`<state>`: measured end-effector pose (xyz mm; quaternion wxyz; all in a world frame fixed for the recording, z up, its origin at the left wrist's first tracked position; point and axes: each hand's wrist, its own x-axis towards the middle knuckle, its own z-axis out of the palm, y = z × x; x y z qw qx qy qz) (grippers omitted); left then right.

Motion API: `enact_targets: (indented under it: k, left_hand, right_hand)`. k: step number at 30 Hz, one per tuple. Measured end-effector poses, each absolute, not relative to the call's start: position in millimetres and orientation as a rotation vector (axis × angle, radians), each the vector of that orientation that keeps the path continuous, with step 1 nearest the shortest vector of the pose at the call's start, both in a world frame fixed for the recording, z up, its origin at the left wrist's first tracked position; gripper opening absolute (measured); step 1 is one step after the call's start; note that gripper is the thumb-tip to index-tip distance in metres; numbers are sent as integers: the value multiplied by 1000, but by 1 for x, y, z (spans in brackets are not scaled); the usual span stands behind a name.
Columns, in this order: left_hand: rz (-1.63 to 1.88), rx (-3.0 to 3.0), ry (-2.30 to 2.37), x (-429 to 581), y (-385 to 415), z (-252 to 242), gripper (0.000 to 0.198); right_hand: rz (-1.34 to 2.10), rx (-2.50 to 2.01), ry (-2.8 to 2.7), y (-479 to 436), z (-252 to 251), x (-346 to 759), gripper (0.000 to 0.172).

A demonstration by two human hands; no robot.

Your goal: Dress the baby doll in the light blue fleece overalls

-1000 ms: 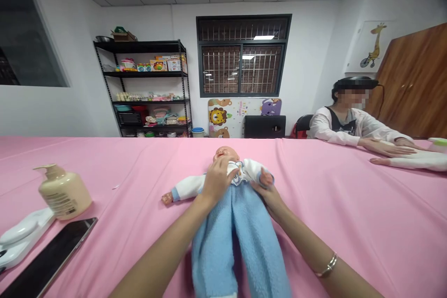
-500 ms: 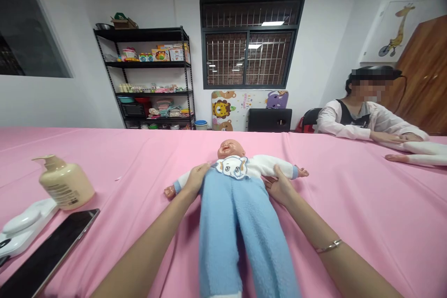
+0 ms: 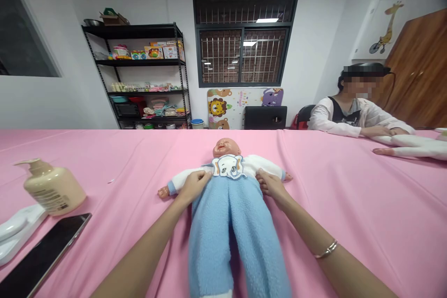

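A baby doll (image 3: 226, 148) lies on its back in the middle of the pink table (image 3: 349, 205), head away from me. It wears a white top with an elephant bib (image 3: 227, 166) and fluffy blue trousers (image 3: 232, 228). My left hand (image 3: 193, 185) pinches the trouser waistband at the doll's left side. My right hand (image 3: 270, 184) grips the waistband on the other side, fingers closed on the cloth. A bracelet sits on my right wrist.
A cream pump bottle (image 3: 50, 188), a white object (image 3: 16, 230) and a dark phone (image 3: 44, 253) lie at the left. Another person (image 3: 352, 111) sits at the far right with hands on a second doll (image 3: 408, 146). A black shelf rack (image 3: 139, 79) stands at the back wall.
My left hand came down from the doll's chest to the waistband. Both hands closed on the trouser top at the doll's sides. The view shifted slightly.
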<state>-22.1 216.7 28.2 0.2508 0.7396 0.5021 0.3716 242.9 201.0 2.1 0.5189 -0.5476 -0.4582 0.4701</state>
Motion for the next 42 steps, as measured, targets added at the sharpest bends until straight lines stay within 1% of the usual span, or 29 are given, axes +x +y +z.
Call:
enact_targets:
  k: [2, 4, 5, 6, 8, 9, 11, 16, 18, 20, 23, 27, 30, 32, 35, 39, 42]
  left_hand:
    - [1176, 2167, 1480, -24, 216, 28, 34]
    - [1220, 2307, 1563, -27, 218, 28, 25]
    - [1157, 2369, 1593, -29, 220, 28, 24]
    - [1054, 2424, 1624, -31, 222, 29, 25]
    - [803, 2511, 1685, -33, 225, 29, 27]
    - [701, 2540, 1713, -33, 226, 30, 29]
    - [572, 2561, 1762, -33, 227, 33, 32]
    - [457, 2467, 1775, -32, 221, 43, 41]
    - [421, 2399, 1740, -33, 217, 47, 44]
    - [405, 2339, 1672, -35, 213, 50, 44]
    - [412, 2281, 1598, -37, 210, 51, 42]
    - [560, 2380, 1595, -35, 211, 46, 36]
    - [723, 2425, 1405, -30, 212, 43, 33]
    - [750, 2396, 1268, -28, 212, 43, 34]
    - [703, 2293, 1200, -27, 213, 42, 35]
    - [668, 2127, 1252, -26, 220, 40, 38]
    - [739, 2050, 1380, -22, 228, 37, 37]
  right_hand:
    - [675, -1383, -1395, 203, 1, 244, 39]
    - [234, -1378, -1598, 206, -1, 248, 32]
    - [79, -1373, -1664, 209, -3, 250, 30]
    - [-20, -1383, -1723, 211, -5, 252, 35]
    - [-85, -1441, -1830, 216, -11, 255, 48]
    - [-80, -1479, -1879, 217, -14, 256, 52]
    - [-66, -1555, -1967, 219, -16, 258, 55]
    - [-85, -1702, -2061, 214, 1, 259, 48]
    - [15, -1663, -2091, 210, 10, 262, 45]
    - [193, -1554, -2087, 205, 16, 265, 43]
    - [412, -1415, -2036, 200, 18, 268, 41]
    - [378, -1325, -1863, 196, 18, 262, 37]
    - [536, -1112, -1684, 192, 21, 248, 33]
    - [675, -1053, -1635, 189, 23, 238, 33]
    - [713, -1075, -1655, 186, 23, 228, 36]
    - [746, -1116, -1625, 188, 19, 225, 40]
    - [710, -1202, -1679, 193, 17, 228, 39]
